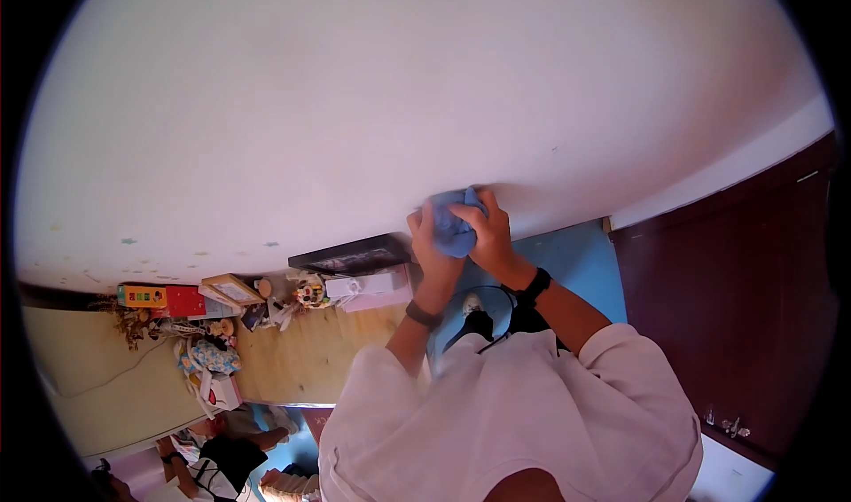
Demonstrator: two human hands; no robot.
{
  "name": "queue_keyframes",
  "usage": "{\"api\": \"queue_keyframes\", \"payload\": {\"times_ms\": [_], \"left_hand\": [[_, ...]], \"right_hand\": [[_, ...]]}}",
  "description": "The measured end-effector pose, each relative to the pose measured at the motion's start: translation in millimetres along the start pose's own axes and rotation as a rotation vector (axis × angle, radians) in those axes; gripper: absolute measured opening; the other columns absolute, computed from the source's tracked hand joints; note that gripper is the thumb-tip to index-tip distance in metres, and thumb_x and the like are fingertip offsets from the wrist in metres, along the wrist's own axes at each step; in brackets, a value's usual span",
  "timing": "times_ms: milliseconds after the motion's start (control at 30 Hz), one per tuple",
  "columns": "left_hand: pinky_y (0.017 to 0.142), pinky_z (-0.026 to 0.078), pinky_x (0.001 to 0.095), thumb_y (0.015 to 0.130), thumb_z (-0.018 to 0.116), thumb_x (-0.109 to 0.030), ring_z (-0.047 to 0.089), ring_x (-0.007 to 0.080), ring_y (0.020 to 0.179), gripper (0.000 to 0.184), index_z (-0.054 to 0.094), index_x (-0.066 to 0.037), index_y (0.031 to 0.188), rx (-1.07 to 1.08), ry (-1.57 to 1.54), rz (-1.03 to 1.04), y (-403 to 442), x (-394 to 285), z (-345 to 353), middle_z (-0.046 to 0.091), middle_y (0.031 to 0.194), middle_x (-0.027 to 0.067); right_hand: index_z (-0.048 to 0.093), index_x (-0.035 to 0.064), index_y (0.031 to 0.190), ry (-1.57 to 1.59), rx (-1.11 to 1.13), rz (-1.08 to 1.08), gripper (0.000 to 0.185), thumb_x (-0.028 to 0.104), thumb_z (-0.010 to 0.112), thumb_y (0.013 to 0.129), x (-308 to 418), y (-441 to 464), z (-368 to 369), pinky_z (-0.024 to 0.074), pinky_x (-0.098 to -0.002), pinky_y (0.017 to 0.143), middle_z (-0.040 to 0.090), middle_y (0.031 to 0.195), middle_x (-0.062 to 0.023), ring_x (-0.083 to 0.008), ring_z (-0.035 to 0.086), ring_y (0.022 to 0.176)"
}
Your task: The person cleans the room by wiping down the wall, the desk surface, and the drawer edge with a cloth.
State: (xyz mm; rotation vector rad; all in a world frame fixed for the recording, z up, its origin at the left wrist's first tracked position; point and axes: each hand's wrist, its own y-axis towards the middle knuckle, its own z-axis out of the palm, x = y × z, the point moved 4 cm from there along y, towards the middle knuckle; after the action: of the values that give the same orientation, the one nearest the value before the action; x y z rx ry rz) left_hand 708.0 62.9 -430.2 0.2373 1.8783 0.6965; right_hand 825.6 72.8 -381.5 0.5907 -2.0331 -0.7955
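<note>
A crumpled blue cloth (454, 225) is bunched between my two hands, close against the white wall (355, 103). My left hand (428, 236) has its fingers wrapped round the cloth's left side. On the right side, my right hand (490, 229) grips the same cloth, its thumb and fingers curled over it. Folds of the cloth stick out above and below the fingers. Dark bands circle both wrists.
Left of my hands, a wooden surface (310, 351) holds a black frame (350, 255), a white box (362, 286), a red box (184, 301) and several ornaments. A dark red door (718, 298) stands at right. Other people (232, 458) are at lower left.
</note>
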Motion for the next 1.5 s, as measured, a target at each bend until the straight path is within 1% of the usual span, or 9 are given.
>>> {"api": "queue_keyframes", "payload": {"times_ms": [133, 267, 367, 567, 867, 967, 1167, 1467, 1500], "left_hand": [[0.075, 0.051, 0.0402, 0.069, 0.073, -0.012, 0.060, 0.0394, 0.092, 0.061, 0.053, -0.001, 0.125, 0.044, 0.146, -0.067, -8.4, 3.6, 12.3, 0.053, 0.106, 0.0224], [0.075, 0.051, 0.0444, 0.073, 0.065, -0.004, 0.058, 0.0398, 0.098, 0.066, 0.043, -0.006, 0.136, 0.451, 0.270, -0.260, -45.2, 2.8, 16.8, 0.054, 0.112, 0.0187], [0.077, 0.050, 0.0455, 0.073, 0.066, -0.001, 0.057, 0.0397, 0.103, 0.072, 0.038, -0.009, 0.139, 0.485, 0.210, -0.275, -97.2, 19.6, 21.0, 0.053, 0.118, 0.0158], [0.083, 0.048, 0.0447, 0.072, 0.065, 0.002, 0.056, 0.0402, 0.105, 0.064, 0.044, -0.008, 0.132, 0.607, 0.177, -0.396, -175.5, 10.0, 33.6, 0.052, 0.121, 0.0173], [0.081, 0.048, 0.0455, 0.073, 0.062, 0.004, 0.056, 0.0404, 0.104, 0.061, 0.043, -0.008, 0.130, 0.723, 0.138, -0.281, -272.4, -36.5, 46.6, 0.053, 0.117, 0.0184], [0.080, 0.048, 0.0453, 0.074, 0.061, 0.004, 0.056, 0.0407, 0.104, 0.061, 0.043, -0.009, 0.131, 0.822, 0.074, -0.487, -317.9, -35.1, 42.8, 0.053, 0.116, 0.0183], [0.084, 0.046, 0.0458, 0.073, 0.061, 0.006, 0.053, 0.0412, 0.108, 0.065, 0.040, -0.010, 0.133, 0.803, 0.125, -0.505, -382.5, -24.1, 15.4, 0.051, 0.121, 0.0176], [0.089, 0.046, 0.0451, 0.075, 0.063, 0.000, 0.052, 0.0414, 0.112, 0.065, 0.039, -0.009, 0.135, 0.683, 0.205, -0.845, -425.6, 17.9, -77.2, 0.051, 0.126, 0.0186], [0.086, 0.047, 0.0473, 0.077, 0.063, -0.004, 0.054, 0.0414, 0.109, 0.063, 0.039, -0.010, 0.135, 0.648, 0.238, -0.805, -430.2, 25.3, -89.4, 0.053, 0.123, 0.0180]], "right_hand": [[0.058, 0.0072, 0.102, -0.007, -0.033, 0.129, 0.037, 0.008, 0.074, 0.069, -19.9, -30.0, 4.5, 0.0516, -0.0399, 0.067, 0.055, 0.098, -0.0181, -0.0384, 0.061, 0.084], [0.058, 0.0086, 0.107, 0.073, 0.046, 0.499, 0.032, 0.016, 0.067, 0.078, -38.3, -86.4, 3.9, 0.0490, -0.0462, 0.076, 0.060, 0.102, -0.0166, -0.0385, 0.058, 0.090], [0.056, 0.0055, 0.105, 0.001, 0.159, 0.537, 0.037, 0.006, 0.071, 0.072, -44.3, -138.5, 1.4, 0.0493, -0.0399, 0.074, 0.055, 0.101, -0.0155, -0.0387, 0.058, 0.089], [0.054, 0.0050, 0.107, 0.024, 0.252, 0.750, 0.035, 0.001, 0.067, 0.073, -37.0, -216.7, -29.8, 0.0480, -0.0405, 0.078, 0.055, 0.103, -0.0160, -0.0391, 0.056, 0.095], [0.052, 0.0034, 0.112, 0.036, 0.133, 0.944, 0.042, 0.000, 0.061, 0.072, -3.1, -329.8, -89.7, 0.0470, -0.0416, 0.087, 0.056, 0.110, -0.0188, -0.0400, 0.054, 0.104], [0.053, 0.0049, 0.112, 0.007, 0.151, 1.023, 0.041, -0.001, 0.060, 0.072, 12.8, -368.6, -96.0, 0.0468, -0.0416, 0.087, 0.055, 0.110, -0.0187, -0.0394, 0.054, 0.105], [0.053, 0.0050, 0.109, 0.048, 0.249, 1.113, 0.038, 0.007, 0.068, 0.075, 38.2, -418.6, -82.7, 0.0468, -0.0402, 0.083, 0.055, 0.105, -0.0154, -0.0366, 0.056, 0.101], [0.054, 0.0068, 0.111, 0.137, 0.445, 0.999, 0.041, 0.011, 0.070, 0.073, 79.8, -449.3, 8.3, 0.0484, -0.0402, 0.083, 0.055, 0.107, -0.0163, -0.0369, 0.058, 0.098], [0.053, 0.0071, 0.113, 0.141, 0.501, 1.017, 0.044, 0.012, 0.069, 0.073, 87.2, -445.7, 17.9, 0.0486, -0.0416, 0.083, 0.054, 0.106, -0.0182, -0.0381, 0.058, 0.099]]}}
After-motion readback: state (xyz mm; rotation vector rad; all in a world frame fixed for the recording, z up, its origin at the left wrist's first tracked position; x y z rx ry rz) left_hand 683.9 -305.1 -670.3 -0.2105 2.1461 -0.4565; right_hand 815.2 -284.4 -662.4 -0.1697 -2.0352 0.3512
